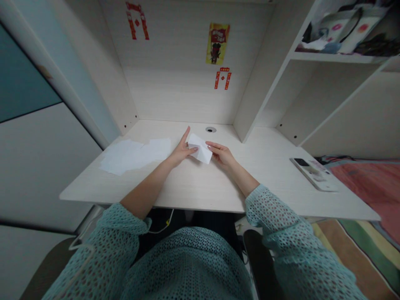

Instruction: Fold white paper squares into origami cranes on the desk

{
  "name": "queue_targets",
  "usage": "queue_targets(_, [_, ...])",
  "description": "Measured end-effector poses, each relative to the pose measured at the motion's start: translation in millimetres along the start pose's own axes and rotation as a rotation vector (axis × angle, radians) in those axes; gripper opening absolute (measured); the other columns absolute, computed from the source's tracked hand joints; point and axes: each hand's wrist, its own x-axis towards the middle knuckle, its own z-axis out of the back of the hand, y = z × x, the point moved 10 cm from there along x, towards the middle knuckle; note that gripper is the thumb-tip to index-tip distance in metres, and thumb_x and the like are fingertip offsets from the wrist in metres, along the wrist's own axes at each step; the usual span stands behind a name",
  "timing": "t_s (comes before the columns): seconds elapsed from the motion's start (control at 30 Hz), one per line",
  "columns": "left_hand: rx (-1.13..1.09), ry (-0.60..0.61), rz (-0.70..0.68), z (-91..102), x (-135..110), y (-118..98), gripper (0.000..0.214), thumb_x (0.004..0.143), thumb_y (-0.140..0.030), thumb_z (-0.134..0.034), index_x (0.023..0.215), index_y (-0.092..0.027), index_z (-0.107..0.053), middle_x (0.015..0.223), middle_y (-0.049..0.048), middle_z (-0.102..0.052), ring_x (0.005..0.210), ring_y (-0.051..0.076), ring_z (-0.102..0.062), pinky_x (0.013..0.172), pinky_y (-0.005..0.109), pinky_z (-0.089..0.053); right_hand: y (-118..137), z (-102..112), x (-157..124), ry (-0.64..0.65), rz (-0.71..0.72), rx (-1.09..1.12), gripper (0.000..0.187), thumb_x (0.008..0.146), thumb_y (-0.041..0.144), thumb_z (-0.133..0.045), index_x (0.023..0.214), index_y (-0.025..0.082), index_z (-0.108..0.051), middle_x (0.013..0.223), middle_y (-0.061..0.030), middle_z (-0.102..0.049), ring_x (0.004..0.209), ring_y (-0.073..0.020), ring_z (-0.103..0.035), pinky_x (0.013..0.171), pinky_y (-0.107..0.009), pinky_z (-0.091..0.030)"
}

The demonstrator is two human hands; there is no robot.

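Both arms extended forward; left hand (180, 152) index raised, right hand (221, 153) flat.

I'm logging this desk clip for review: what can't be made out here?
Head view, the only one:
Whether the left hand or right hand has a grip on the folded paper or only presses it: fingers cover its edges.
Number of loose sheets: they overlap, pale on the pale desk.
Print on the yellow sticker: too small.
The shelf items: blurred, cut by the top edge.
The flat device: too small to identify.
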Motion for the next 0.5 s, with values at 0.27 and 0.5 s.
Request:
queue_targets(0.27, [0.044,-0.080,-0.081,8.8,4,-5,0.090,0.067,-0.031,-0.073,0.143,-0.030,-0.024,0.118,0.0108,-0.060,0.097,0.021,-0.061,0.088,0.037,-0.046,8,-12,-8,0.055,0.021,0.019,0.040,0.065,0.037,-0.074,0.100,0.020,-0.068,0.102,-0.0059,-0.068,0.086,-0.0162,-0.062,0.076,-0.029,-0.052])
queue_targets(0.5, [0.052,-0.155,-0.109,14.6,5,-3,0.065,0.063,-0.030,-0.075,0.124,-0.020,-0.054,0.122,0.0113,-0.059,0.109,0.023,-0.055,0.095,0.038,-0.042,11,-27,-14,0.165,0.055,-0.031,0.065,0.056,0.024,-0.080,0.117,0.026,-0.058,0.111,-0.0044,-0.064,0.093,-0.0173,-0.060,0.085,-0.035,-0.052])
